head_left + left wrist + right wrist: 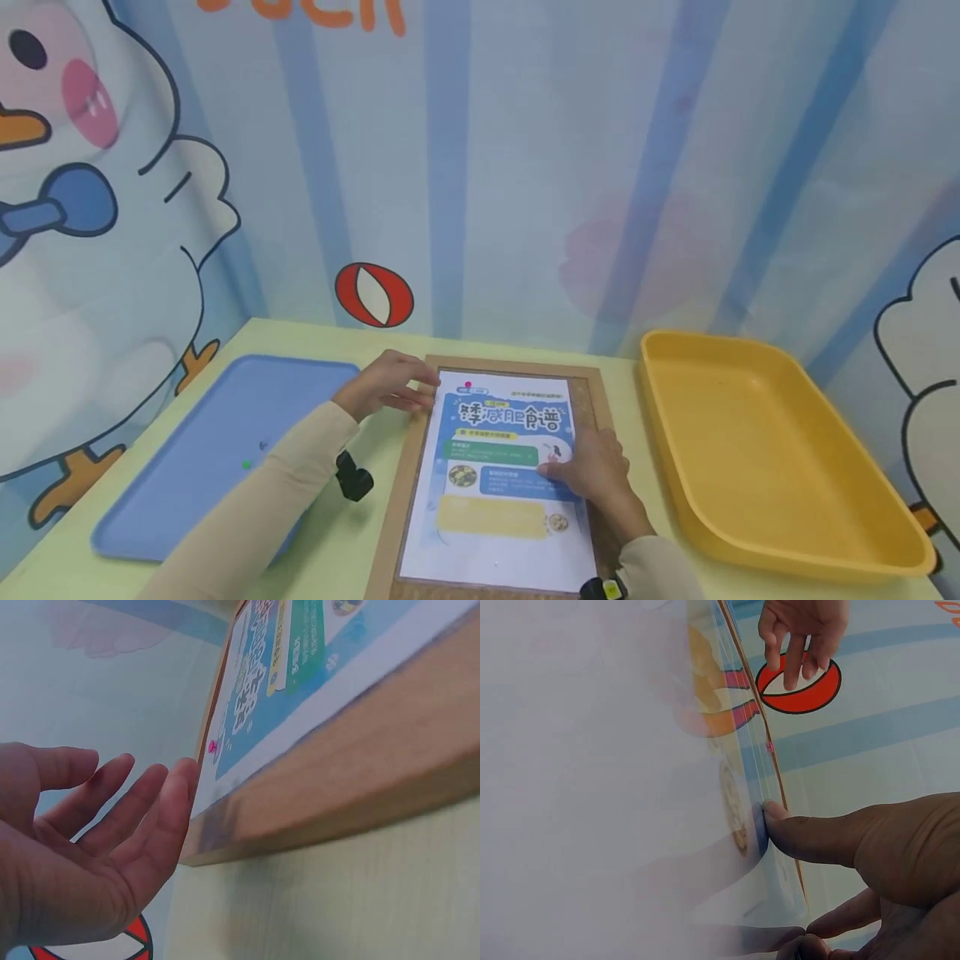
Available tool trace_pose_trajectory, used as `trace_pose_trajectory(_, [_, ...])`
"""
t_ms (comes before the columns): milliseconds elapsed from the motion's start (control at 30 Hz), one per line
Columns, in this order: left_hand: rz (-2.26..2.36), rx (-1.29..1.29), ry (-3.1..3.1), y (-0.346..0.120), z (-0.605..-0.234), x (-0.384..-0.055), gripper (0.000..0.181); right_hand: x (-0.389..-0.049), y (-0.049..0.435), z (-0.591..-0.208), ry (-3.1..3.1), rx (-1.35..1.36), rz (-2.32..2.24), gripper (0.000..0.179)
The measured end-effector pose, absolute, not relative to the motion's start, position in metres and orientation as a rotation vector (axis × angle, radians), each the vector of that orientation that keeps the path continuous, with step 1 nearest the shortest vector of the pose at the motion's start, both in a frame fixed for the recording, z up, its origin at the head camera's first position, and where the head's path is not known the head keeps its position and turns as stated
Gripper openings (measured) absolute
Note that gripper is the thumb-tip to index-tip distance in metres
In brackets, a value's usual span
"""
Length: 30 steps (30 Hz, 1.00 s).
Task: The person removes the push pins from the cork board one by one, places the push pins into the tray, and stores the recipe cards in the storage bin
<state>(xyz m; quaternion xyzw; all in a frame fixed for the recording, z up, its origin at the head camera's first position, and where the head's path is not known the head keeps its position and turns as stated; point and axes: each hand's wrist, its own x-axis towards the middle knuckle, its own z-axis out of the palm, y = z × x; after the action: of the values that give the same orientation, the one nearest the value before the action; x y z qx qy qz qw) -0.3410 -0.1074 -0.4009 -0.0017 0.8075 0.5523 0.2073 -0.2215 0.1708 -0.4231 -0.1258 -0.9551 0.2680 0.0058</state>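
A printed poster (487, 558) with blue, green and yellow blocks lies on a wood-framed cork board (581, 400). One pink pushpin (212, 746) shows at the poster's upper left corner. My left hand (390, 385) is at the board's upper left edge, its fingers relaxed and apart with nothing between them. Over the poster's right side is my right hand (596, 471). Its thumb (810, 836) rests on the glossy sheet, while the other fingers lie toward the cork strip and right frame edge, partly hidden.
To the left lies a blue tray (202, 433) with a small green piece (246, 463) and a dark one (262, 446) in it. A deep yellow tray (780, 450) stands to the right. Behind the table (352, 533) hangs a striped cartoon curtain (510, 183).
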Motion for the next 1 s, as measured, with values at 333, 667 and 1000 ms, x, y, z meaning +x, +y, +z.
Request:
trace_pose_trajectory(333, [1.503,-0.042,2.241,-0.072,-0.411,-0.363,0.036,-0.221,0.173,-0.426,-2.976,-0.401,0.823,0.104])
trace_pose_trajectory(667, [1.493,-0.097,2.263,-0.054,-0.413,-0.373,0.052,-0.223,0.172,-0.424,-2.974,-0.416,0.831,0.095])
trace_pose_trajectory(1000, [1.418,-0.054,2.357,-0.041,-0.413,-0.379,0.051,-0.223,0.174,-0.424,-2.973,-0.413,0.834,0.089])
